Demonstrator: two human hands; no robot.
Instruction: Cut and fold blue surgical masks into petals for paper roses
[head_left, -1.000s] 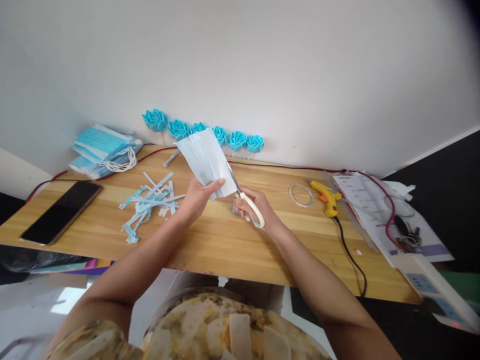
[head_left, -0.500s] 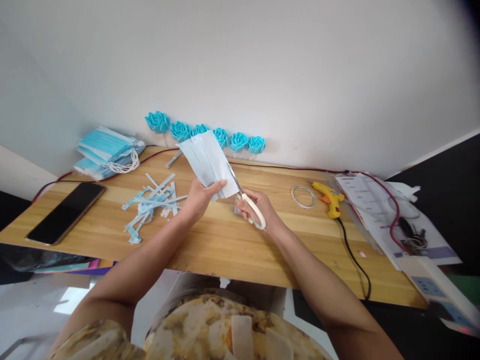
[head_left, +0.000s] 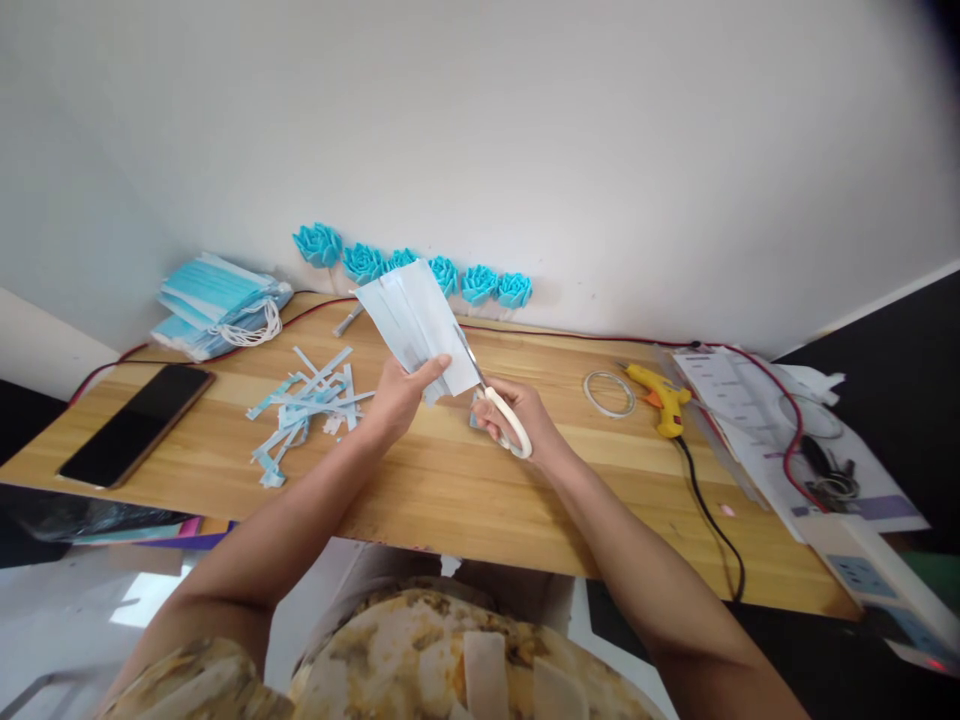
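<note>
A pale blue face mask sheet (head_left: 416,315) is pinched in my left hand (head_left: 405,392), thumb on top, held tilted above the table. My right hand (head_left: 517,412) grips white-handled scissors (head_left: 508,420), whose blades lie along the sheet's right edge. A small bluish scrap shows by my right fingers, partly hidden. Cut strips (head_left: 311,405) of mask material lie in a loose heap left of my left hand. Behind the sheet, several blue fabric flowers (head_left: 365,262) stand in a row against the wall, some partly covered by it.
Blue masks (head_left: 214,300) are stacked at the back left, with a phone (head_left: 135,425) in front. To the right lie a wire coil (head_left: 609,394), a yellow glue gun (head_left: 664,400), papers (head_left: 720,400), keys (head_left: 836,482) and a power strip (head_left: 874,585). A red-black cable (head_left: 570,336) runs along the wall.
Both hands, the mask sheet and the scissors keep almost the same pose. The whole view has shifted very slightly.
</note>
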